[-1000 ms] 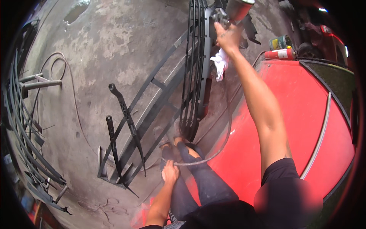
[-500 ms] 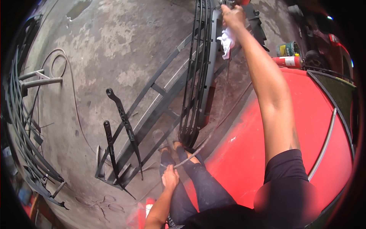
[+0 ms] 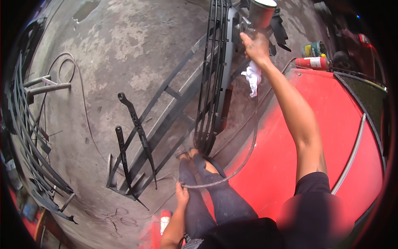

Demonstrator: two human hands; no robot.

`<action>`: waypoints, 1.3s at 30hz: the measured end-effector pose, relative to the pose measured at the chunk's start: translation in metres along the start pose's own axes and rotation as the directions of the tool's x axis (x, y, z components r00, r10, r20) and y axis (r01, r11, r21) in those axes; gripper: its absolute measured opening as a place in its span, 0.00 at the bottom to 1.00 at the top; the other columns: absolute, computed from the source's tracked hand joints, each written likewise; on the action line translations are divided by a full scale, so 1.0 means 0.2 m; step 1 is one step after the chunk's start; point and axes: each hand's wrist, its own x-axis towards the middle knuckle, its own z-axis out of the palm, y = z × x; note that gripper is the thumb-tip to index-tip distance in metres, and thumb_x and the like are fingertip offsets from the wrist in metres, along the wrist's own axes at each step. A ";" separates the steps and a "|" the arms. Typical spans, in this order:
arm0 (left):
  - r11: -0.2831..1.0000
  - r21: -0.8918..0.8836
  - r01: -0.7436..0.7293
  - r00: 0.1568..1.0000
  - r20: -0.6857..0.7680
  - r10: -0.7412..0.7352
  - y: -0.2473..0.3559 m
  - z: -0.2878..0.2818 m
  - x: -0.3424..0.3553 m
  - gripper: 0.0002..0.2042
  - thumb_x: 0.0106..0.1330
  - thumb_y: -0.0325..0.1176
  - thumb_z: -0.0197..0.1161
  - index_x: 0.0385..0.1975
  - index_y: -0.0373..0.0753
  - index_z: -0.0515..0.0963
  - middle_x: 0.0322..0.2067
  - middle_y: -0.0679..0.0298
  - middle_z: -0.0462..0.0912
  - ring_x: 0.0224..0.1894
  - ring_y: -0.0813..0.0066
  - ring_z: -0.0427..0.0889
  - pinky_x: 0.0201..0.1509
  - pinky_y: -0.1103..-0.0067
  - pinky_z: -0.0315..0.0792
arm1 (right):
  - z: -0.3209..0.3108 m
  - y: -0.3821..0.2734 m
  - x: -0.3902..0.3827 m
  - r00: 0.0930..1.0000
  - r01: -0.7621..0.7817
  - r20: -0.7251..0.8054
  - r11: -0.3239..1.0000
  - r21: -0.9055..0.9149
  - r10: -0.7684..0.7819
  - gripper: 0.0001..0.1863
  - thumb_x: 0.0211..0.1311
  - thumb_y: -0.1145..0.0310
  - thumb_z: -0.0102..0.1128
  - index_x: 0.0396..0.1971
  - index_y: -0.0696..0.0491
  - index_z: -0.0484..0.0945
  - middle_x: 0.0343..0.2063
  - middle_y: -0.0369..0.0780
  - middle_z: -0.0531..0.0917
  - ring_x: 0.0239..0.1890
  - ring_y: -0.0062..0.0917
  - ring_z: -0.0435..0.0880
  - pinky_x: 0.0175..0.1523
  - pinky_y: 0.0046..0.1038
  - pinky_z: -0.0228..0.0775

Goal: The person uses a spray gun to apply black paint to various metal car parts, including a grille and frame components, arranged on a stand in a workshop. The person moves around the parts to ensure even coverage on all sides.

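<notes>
My right hand [image 3: 257,49], at the end of its outstretched arm, is closed around a spray gun [image 3: 262,15] with a metal cup on top. A white cloth [image 3: 253,79] hangs just below that hand, around the hose. The air hose [image 3: 248,157] curves down from there to my left hand [image 3: 181,196], which is closed on it in front of my legs. Beside the spray gun stands a long black slatted grille [image 3: 207,79] with a grey edge. The trigger finger area is blurred.
A dark metal frame [image 3: 159,120] lies under the grille, with two black wiper arms [image 3: 137,120] across it. A red car panel [image 3: 286,166] fills the right side. Beyond it are a red canister [image 3: 313,63] and a paint tin [image 3: 313,49]. More black trim [image 3: 31,141] hangs at left.
My right hand has drawn back toward me with the spray gun, so its cup now shows. The cloth moved nearer, and the hose sags in a wider curve. My left hand shifted slightly.
</notes>
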 end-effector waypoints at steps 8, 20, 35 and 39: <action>0.990 -0.069 0.125 0.991 0.062 -0.120 0.12 -0.15 -0.05 0.20 0.64 0.27 0.65 0.56 0.28 0.76 0.54 0.41 0.83 0.60 0.49 0.80 0.67 0.66 0.70 | -0.17 -0.05 0.04 0.996 0.051 -0.081 0.995 0.089 -0.043 0.19 0.67 0.54 0.67 0.27 0.56 0.84 0.15 0.39 0.82 0.15 0.26 0.83 0.25 0.33 0.77; 0.993 -0.047 0.112 0.989 0.099 -0.107 0.05 -0.32 -0.20 0.20 0.64 0.32 0.70 0.54 0.30 0.79 0.48 0.43 0.85 0.54 0.55 0.84 0.61 0.67 0.74 | -0.35 -0.23 -0.39 0.996 0.036 0.082 0.997 0.075 -0.042 0.20 0.69 0.55 0.67 0.24 0.56 0.79 0.15 0.34 0.78 0.14 0.21 0.79 0.20 0.30 0.70; 0.970 -0.023 0.244 0.970 0.017 -0.243 0.65 0.15 -0.33 0.24 0.68 0.44 0.69 0.48 0.24 0.83 0.41 0.41 0.89 0.47 0.54 0.89 0.53 0.67 0.78 | -0.07 -0.04 0.89 0.993 0.118 -0.021 0.991 0.063 -0.117 0.20 0.63 0.50 0.65 0.41 0.52 0.86 0.37 0.51 0.89 0.45 0.49 0.88 0.50 0.44 0.79; 0.954 -0.026 0.299 0.953 -0.045 -0.299 0.85 0.29 -0.32 0.25 0.67 0.44 0.70 0.50 0.23 0.82 0.42 0.41 0.88 0.47 0.53 0.89 0.53 0.67 0.79 | -0.01 0.02 1.02 0.972 0.159 -0.159 0.981 -0.113 -0.176 0.21 0.64 0.50 0.63 0.41 0.55 0.85 0.38 0.53 0.89 0.46 0.50 0.88 0.51 0.45 0.79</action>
